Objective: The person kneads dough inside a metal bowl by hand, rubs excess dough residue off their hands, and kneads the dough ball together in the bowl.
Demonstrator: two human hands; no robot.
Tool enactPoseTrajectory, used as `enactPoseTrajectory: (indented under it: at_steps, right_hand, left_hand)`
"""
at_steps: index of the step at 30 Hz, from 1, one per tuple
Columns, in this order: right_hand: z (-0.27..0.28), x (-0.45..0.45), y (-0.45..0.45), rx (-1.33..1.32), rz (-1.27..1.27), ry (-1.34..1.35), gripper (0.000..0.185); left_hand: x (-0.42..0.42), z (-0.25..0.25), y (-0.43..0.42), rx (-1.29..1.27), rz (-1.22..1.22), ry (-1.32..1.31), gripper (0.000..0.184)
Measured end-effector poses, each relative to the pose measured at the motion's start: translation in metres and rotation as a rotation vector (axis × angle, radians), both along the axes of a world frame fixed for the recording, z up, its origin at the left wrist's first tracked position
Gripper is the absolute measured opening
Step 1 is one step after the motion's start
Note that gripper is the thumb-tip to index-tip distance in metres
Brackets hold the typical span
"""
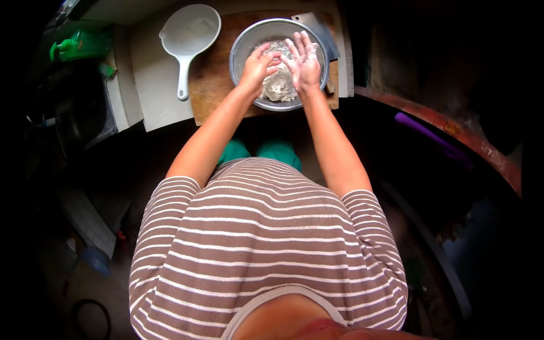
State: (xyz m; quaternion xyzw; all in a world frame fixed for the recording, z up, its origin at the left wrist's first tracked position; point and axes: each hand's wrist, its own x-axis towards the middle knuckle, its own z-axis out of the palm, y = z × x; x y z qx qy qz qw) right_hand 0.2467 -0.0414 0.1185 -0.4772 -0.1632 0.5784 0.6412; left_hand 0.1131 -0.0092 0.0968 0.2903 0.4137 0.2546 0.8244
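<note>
A metal bowl (237,50) holds a rough, pale lump of dough (279,85) with loose flour around it. Over the bowl's left side is my left hand (259,69), its fingers extended toward the other hand and holding nothing. My right hand (305,63) is spread above the right side, with flour or dough stuck to its fingers and palm. The left fingertips are close to the right thumb; whether they touch I cannot tell.
The bowl stands on a wooden board (212,85). A white long-handled scoop (190,28) lies left of it. Behind and right of the bowl is a cleaver's broad blade (320,33). A green pump bottle (85,46) stands at the far left.
</note>
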Motion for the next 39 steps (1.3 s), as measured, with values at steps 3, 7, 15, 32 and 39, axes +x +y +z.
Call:
enactPoseTrajectory:
  at_steps: [3,7,15,32,39]
  right_hand:
    - [0.001,-0.005,-0.006,0.108,-0.114,0.162,0.06]
    - [-0.009,-0.014,-0.012,0.204,-0.105,0.043,0.06]
    - [0.004,-0.039,-0.024,0.249,-0.136,0.173,0.069]
    - [0.031,-0.025,-0.024,0.148,-0.27,0.467,0.07]
    - [0.053,-0.051,-0.045,0.027,0.179,0.037,0.067]
  left_hand:
    - [0.005,-0.006,-0.004,0.014,0.1,0.045,0.062]
    - [0.029,0.01,-0.006,-0.385,0.466,-0.124,0.048]
    - [0.044,-0.02,-0.001,-0.568,0.823,-0.153,0.027]
    - [0.053,0.002,0.016,-0.31,0.592,-0.198,0.031]
    - [0.044,-0.026,0.038,0.154,0.52,0.097,0.026]
